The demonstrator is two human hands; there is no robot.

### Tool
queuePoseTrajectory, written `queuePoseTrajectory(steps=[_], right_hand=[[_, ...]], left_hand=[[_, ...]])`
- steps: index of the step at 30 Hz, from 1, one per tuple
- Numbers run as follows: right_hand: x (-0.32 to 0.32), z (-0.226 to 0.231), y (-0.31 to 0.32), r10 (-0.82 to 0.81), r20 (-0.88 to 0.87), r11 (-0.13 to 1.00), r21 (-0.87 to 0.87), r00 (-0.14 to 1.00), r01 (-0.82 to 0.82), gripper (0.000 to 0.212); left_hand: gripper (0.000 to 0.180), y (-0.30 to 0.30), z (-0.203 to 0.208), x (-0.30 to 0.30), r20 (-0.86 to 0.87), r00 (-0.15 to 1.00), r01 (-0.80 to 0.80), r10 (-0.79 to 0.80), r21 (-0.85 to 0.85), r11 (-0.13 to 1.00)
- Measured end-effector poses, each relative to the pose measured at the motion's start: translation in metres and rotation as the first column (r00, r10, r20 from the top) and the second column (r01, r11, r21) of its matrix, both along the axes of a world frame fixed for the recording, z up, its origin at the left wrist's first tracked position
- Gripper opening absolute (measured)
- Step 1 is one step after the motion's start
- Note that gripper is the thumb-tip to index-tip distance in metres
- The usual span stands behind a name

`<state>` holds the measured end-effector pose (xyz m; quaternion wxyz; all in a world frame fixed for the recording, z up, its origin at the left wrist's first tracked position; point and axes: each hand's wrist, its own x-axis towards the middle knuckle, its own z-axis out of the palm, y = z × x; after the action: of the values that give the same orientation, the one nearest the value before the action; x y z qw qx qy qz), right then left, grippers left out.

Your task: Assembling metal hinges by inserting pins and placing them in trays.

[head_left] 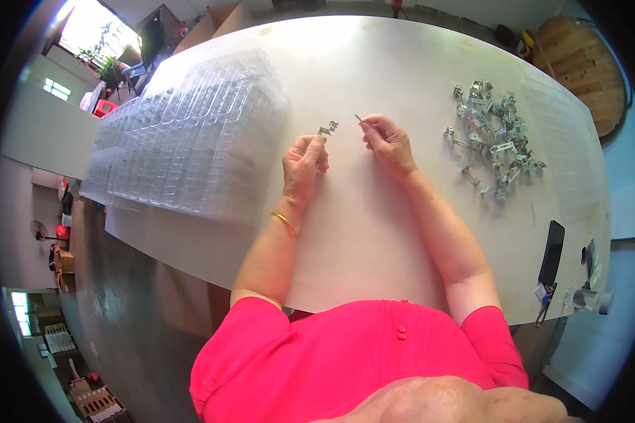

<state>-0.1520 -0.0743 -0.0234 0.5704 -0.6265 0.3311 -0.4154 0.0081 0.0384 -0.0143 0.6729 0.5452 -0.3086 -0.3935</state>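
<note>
My left hand (305, 163) pinches a small bent metal bracket (327, 130) over the middle of the white table; the bracket's stepped end sticks out beyond the fingertips. A short distance to the right, my right hand (389, 146) is closed on a thin dark metal rod (358, 118), whose tip points up and left toward the bracket. The two pieces are apart. To the right of my right hand lies a loose heap of metal bracket assemblies (497, 137), silvery with some brass-coloured parts.
Stacked clear plastic trays (190, 134) cover the left of the table (360, 261). At the right edge lie a black phone (552, 252), keys (545, 303) and a clear container on its side (585, 300). A round wooden board (580, 74) stands beyond the far right corner.
</note>
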Motion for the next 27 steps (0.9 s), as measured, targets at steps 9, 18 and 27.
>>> queuePoseTrajectory(steps=[9, 18, 27], right_hand=[[-0.001, 0.006, 0.019, 0.041, 0.062, 0.999, -0.024, 0.997, -0.040, 0.009], [0.005, 0.007, 0.027, 0.014, -0.015, 0.999, -0.038, 1.000, -0.014, 0.005], [-0.001, 0.013, 0.032, -0.048, -0.112, 0.981, -0.194, 0.993, 0.025, 0.009]], left_hand=[[0.016, -0.001, 0.007, -0.007, 0.061, 0.998, -0.003, -0.002, 0.080, 0.997], [0.014, -0.001, 0.004, -0.006, 0.068, 0.998, -0.004, -0.002, 0.081, 0.997], [0.014, 0.001, 0.003, -0.009, 0.134, 0.991, -0.008, -0.002, 0.080, 0.997]])
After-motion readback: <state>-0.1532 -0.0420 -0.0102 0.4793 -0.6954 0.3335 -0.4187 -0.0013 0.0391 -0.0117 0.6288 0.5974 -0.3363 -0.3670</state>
